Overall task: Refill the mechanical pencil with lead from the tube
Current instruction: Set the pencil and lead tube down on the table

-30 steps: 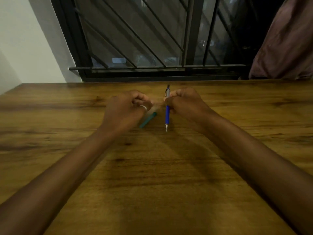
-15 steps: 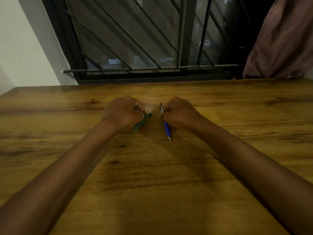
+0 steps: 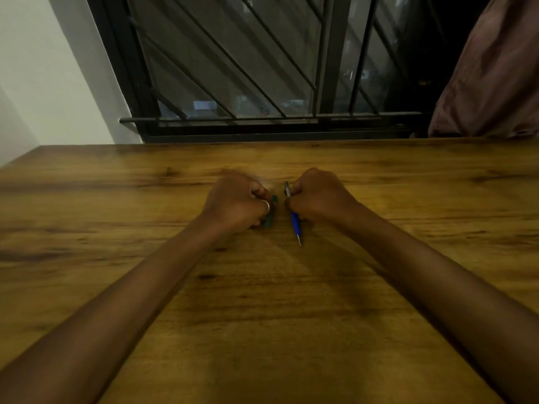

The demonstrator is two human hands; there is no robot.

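Note:
My right hand (image 3: 316,196) is closed around a blue mechanical pencil (image 3: 295,223). Its metal tip points toward me and its grey top end sticks out above my fingers. My left hand (image 3: 237,201), with a ring on one finger, is closed on a small green lead tube (image 3: 269,220). Most of the tube is hidden inside the fist; only its lower end and a bit near the top show. The two hands sit side by side just above the wooden table (image 3: 291,301), a narrow gap between them. The left hand is slightly blurred.
A barred window (image 3: 248,83) runs along the table's far edge. A dull pink curtain (image 3: 495,77) hangs at the back right, and a white wall (image 3: 43,83) stands at the back left.
The pencil has tilted from upright to slanting, tip toward me. My left hand has drawn the green tube further into the fist, so less of it shows.

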